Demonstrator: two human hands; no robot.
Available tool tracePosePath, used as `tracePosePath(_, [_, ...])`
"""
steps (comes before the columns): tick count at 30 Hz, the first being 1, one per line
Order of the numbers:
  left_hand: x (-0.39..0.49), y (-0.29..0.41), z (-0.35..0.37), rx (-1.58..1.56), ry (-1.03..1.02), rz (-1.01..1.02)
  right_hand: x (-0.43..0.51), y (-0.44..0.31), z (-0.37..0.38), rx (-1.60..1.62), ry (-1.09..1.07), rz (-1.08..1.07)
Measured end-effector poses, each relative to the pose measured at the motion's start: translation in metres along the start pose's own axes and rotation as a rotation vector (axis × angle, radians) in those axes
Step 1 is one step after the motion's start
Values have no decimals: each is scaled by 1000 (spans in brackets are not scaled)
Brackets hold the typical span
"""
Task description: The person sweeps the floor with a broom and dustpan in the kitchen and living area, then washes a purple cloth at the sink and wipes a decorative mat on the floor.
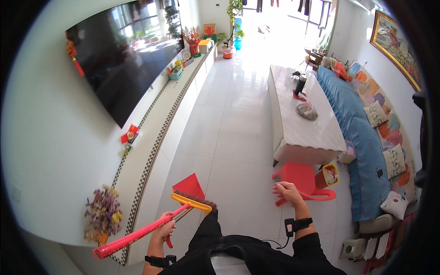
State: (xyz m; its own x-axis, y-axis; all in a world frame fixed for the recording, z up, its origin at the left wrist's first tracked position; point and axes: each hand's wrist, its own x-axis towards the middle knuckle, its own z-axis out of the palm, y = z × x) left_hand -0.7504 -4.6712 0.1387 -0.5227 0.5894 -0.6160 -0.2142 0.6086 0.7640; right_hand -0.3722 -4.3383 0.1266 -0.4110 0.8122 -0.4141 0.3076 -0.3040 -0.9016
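Observation:
My left hand [166,227] grips the long red handle of a broom [134,237], whose thick end slants up to the lower left. A yellow broom head [191,202] with dark bristles lies against a red dustpan [189,187]. The dustpan's thin pole runs back to the same hand, and a red hooked end shows just below the fingers. My right hand [288,193] hangs empty with its fingers loosely bent. Below it in the picture is a red plastic chair [299,177]; whether the two touch cannot be seen.
A coffee table [288,129] bears a plastic bag [307,110] and a black flask [300,83]. Beside the red chair stands a waste bin [323,178]. A blue-covered sofa [357,137] lines the right. Dried flowers [105,213] stand by the low TV cabinet [154,144].

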Motion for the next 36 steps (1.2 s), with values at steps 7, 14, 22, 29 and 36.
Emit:
tracePosePath(7, [194, 129, 3, 39, -35, 47, 158, -36, 4, 92, 130, 86])
tracePosePath(14, [373, 288, 13, 100, -160, 52, 256, -100, -27, 190, 354, 133])
tracePosePath(22, [578, 441, 61, 178, -218, 48, 454, -132, -65, 345, 479, 237])
tracePosePath(29, [718, 591, 94, 158, -197, 17, 716, -270, -84, 187, 365, 121])
tracePosePath(36, [873, 720, 158, 128, -202, 21, 933, -382, -99, 90, 219, 36])
